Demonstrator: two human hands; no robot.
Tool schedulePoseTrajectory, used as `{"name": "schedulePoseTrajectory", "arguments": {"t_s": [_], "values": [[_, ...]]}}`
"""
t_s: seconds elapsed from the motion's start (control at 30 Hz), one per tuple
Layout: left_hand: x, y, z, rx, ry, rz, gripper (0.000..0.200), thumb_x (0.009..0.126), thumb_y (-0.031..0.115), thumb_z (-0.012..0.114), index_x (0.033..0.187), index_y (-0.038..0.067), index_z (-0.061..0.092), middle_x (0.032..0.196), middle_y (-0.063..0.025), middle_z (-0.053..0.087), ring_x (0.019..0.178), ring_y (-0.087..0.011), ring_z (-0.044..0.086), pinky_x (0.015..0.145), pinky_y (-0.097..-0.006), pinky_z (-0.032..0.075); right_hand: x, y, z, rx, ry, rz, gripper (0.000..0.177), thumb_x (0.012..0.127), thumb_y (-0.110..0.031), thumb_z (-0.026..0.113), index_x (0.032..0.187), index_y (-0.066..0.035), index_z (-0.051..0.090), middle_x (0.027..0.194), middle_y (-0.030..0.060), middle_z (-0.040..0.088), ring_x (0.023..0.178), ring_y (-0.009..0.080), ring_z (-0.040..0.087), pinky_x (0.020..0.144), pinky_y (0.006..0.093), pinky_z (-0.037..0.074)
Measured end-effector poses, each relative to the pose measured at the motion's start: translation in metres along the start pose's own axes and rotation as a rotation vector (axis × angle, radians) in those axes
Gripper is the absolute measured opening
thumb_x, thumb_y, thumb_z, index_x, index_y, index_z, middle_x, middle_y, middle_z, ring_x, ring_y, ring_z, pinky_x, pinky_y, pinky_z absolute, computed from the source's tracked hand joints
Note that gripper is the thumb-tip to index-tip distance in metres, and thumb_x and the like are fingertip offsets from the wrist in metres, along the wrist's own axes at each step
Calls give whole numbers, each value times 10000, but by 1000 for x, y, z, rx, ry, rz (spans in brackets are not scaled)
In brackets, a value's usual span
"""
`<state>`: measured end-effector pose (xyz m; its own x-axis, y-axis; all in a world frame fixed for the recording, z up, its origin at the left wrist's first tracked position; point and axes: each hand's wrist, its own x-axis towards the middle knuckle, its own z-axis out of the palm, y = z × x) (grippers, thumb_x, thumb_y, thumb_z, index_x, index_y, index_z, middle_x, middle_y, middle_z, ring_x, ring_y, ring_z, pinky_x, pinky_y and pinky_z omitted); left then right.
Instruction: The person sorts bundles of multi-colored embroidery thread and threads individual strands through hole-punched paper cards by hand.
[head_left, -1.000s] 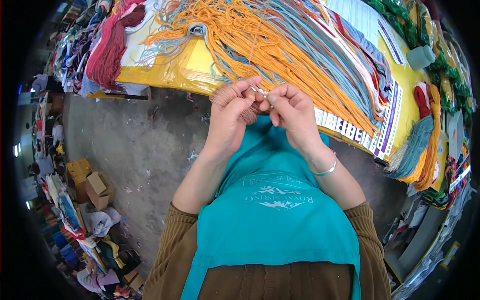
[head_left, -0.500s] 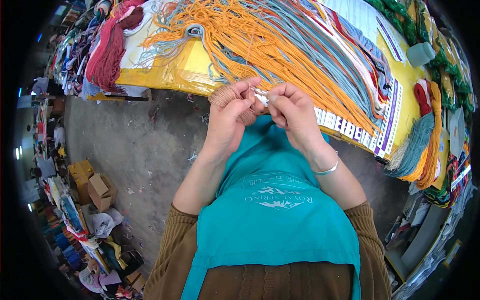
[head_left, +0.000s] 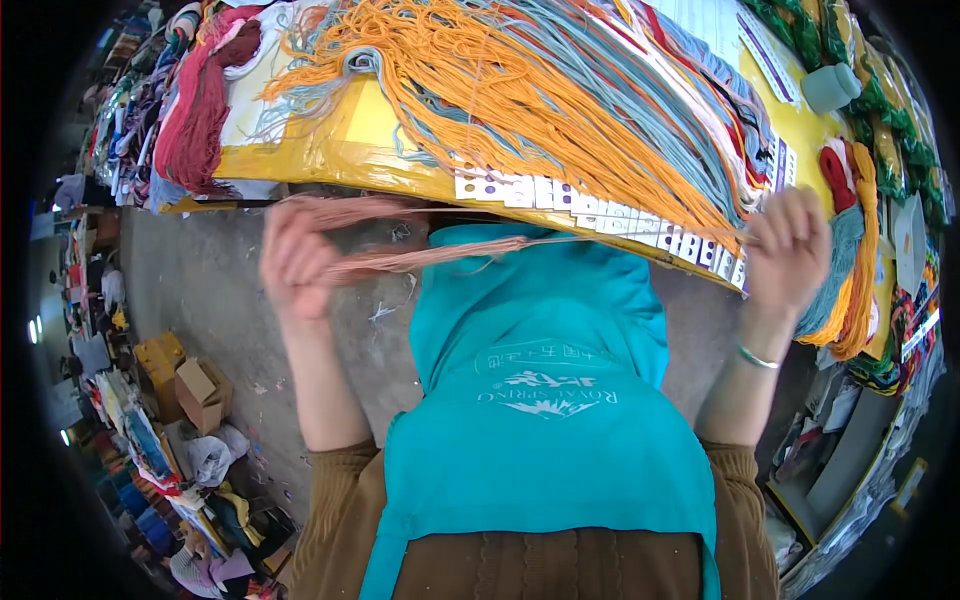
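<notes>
A bundle of tan-pink yarn is stretched level in front of my teal apron. My left hand is closed around the looped end of that bundle at the left, below the table edge. My right hand is far out to the right by the table's edge, fingers curled; the thin strands run toward it, but its grip on them is too blurred to see. A white card strip with punched holes lies along the yellow table between the hands, under orange and grey-blue yarn.
Red and maroon skeins lie at the table's left end. A mint cup and green, red and orange yarn hanks sit at the right. Cardboard boxes and clutter stand on the concrete floor at the left.
My hands were together at the centre, working the yarn bundle. They have swung wide apart, left hand to the left and right hand to the right, drawing the yarn out into a long line.
</notes>
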<state>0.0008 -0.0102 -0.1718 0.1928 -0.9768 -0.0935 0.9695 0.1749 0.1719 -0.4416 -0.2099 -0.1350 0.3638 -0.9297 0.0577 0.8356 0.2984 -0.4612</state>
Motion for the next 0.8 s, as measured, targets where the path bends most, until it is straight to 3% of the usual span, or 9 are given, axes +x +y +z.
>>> {"name": "schedulePoseTrajectory", "arguments": {"t_s": [0.1, 0.17, 0.27, 0.33, 0.4, 0.53, 0.6, 0.73, 0.8], "values": [[-41, 82, -25, 88, 85, 325, 233, 1025, 115, 380, 820, 52, 471, 551, 31, 373, 392, -43, 271, 398, -219, 226, -33, -105, -58, -313, 337, -290, 180, 960, -105, 526, 803, -61, 450, 690, -20, 354, 523, 66, 268, 447, 227, 215], [-78, 143, -47, 196, 37, 467, 177, 1000, 113, 425, 937, -9, 537, 552, 37, 364, 412, -44, 276, 414, -213, 229, -69, -201, -110, -550, 648, -552, 181, 939, -94, 555, 775, -48, 493, 653, -25, 371, 505, 63, 273, 438, 219, 214], [-114, 176, -40, 313, 73, 780, 247, 985, 139, 471, 1132, -39, 560, 566, 44, 368, 433, -41, 279, 425, -215, 221, -90, -237, -93, -1019, 1041, -1082, 141, 915, -78, 577, 842, 24, 641, 729, 12, 585, 501, 59, 349, 445, 199, 244], [-104, 152, -20, 339, 21, 767, 302, 975, 152, 495, 1214, -24, 549, 576, 48, 369, 442, -42, 281, 425, -216, 223, -84, -216, -67, -1118, 839, -1085, 149, 914, -77, 583, 921, 39, 676, 858, 44, 649, 512, 56, 373, 450, 194, 260], [-84, 109, -5, 300, -50, 643, 330, 972, 168, 509, 1248, -9, 546, 588, 50, 374, 448, -43, 284, 424, -216, 228, -76, -207, -72, -1594, 601, -1107, 178, 915, -72, 582, 1008, 42, 682, 942, 56, 688, 530, 40, 388, 463, 187, 274], [-28, 22, -20, 215, -185, 190, 307, 985, 159, 482, 1250, 10, 519, 619, 51, 402, 459, -48, 316, 436, -207, 263, -26, -54, -27, -1525, 403, -465, 256, 930, -99, 557, 1155, 7, 621, 956, 18, 689, 614, -7, 424, 549, 146, 305], [-6, -35, -11, 201, -16, 0, 260, 986, 170, 493, 1182, 10, 554, 635, 36, 419, 467, -43, 316, 435, -208, 278, -17, 12, 1, -1540, 13, -178, 165, 929, -72, 537, 1061, -3, 607, 892, 24, 684, 673, 36, 498, 606, 179, 354], [16, -124, 29, 842, 120, -169, 160, 962, 174, 559, 949, 16, 587, 660, -11, 472, 491, -38, 374, 441, -193, 317, -10, 103, 30, -1024, -313, 388, 278, 927, 12, 516, 1195, -36, 457, 864, 77, 678, 854, 126, 621, 803, 259, 469], [23, -148, 32, 931, 108, -221, 150, 950, 167, 585, 924, 19, 577, 656, 1, 471, 497, -38, 391, 440, -194, 320, -8, 126, 34, -965, -396, 441, 296, 926, 18, 517, 1207, -36, 438, 854, 74, 671, 845, 101, 603, 790, 250, 463]]}}
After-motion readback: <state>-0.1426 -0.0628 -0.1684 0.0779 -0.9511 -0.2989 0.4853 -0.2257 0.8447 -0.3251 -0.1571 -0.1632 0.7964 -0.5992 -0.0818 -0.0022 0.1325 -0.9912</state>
